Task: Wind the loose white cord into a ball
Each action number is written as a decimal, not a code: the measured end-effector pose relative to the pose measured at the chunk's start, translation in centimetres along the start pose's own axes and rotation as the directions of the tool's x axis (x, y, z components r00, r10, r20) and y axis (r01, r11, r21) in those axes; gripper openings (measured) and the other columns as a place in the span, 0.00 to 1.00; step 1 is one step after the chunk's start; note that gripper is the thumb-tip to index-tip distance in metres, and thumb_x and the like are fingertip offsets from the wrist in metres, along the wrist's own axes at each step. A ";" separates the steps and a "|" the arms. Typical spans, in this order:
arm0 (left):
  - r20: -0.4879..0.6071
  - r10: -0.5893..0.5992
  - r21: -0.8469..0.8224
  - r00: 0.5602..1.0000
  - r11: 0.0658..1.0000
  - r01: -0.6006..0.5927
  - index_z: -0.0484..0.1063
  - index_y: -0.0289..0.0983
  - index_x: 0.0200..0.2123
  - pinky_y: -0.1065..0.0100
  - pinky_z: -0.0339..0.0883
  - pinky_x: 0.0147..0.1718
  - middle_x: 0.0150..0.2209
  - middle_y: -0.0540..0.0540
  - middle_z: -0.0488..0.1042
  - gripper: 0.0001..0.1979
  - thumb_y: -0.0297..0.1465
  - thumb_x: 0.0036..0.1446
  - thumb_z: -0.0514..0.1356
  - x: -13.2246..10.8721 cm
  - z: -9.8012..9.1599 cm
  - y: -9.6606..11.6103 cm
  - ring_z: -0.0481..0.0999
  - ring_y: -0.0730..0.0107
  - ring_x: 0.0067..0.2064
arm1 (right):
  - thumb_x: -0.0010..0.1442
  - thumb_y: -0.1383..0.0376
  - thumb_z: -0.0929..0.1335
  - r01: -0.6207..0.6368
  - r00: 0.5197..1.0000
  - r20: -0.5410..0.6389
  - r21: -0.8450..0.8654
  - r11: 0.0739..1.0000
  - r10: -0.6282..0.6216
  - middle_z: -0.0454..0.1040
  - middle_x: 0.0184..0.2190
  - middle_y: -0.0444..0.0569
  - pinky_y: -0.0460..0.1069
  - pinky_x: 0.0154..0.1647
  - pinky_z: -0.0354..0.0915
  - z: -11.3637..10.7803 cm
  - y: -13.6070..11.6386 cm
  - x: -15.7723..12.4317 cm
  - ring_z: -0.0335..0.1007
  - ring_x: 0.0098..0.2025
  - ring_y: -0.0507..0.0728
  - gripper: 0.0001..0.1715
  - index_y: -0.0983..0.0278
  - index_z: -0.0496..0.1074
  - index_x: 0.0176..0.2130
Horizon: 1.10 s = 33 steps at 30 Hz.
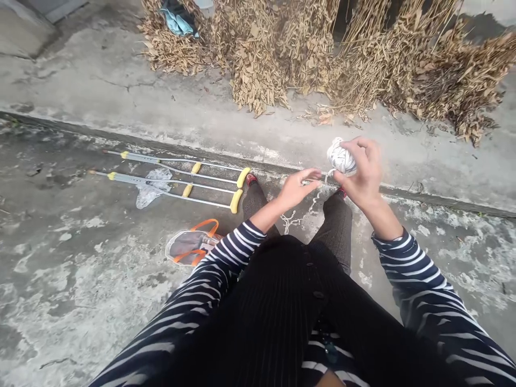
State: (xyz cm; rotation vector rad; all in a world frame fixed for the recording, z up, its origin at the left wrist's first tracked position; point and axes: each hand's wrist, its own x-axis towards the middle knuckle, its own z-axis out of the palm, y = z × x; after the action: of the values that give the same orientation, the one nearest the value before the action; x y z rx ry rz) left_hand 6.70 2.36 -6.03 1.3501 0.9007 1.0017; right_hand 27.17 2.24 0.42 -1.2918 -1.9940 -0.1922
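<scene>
In my right hand [366,172] is a ball of white cord [337,153], gripped between the thumb and curled fingers above the edge of the concrete step. A short strand runs from the ball toward my left hand [299,188]. That hand lies just left of the ball with its fingers stretched out and thumb apart, close to the strand. Whether it touches the strand is hard to tell. Below, a loose length of cord [291,219] trails down and lies in loops on the ground between my feet.
Two crutches [193,183] with yellow pads lie left of my feet, over a clear plastic bag [151,188]. A grey bag with orange handles [185,246] stands nearer me. Dried plants [282,54] and a blue cloth [177,22] are at the back, on the raised concrete ledge [100,91].
</scene>
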 end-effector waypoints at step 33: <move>-0.044 -0.031 -0.308 0.999 0.951 0.016 0.74 0.36 0.54 0.63 0.79 0.44 0.51 0.40 0.80 0.17 0.33 0.62 0.65 1.0 1.1 4.4 0.81 0.62 0.51 | 0.65 0.62 0.67 0.083 0.988 0.142 -0.111 0.990 -0.066 0.68 0.63 0.57 0.75 0.60 0.68 -1.8 -1.3 4.9 0.60 0.66 0.75 0.30 0.53 0.67 0.65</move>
State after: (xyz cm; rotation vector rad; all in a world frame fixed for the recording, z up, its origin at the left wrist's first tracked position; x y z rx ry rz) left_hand 7.84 2.80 -1.58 1.0535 0.7575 1.1103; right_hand 25.93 4.28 5.22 -1.3362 -2.1789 -0.2652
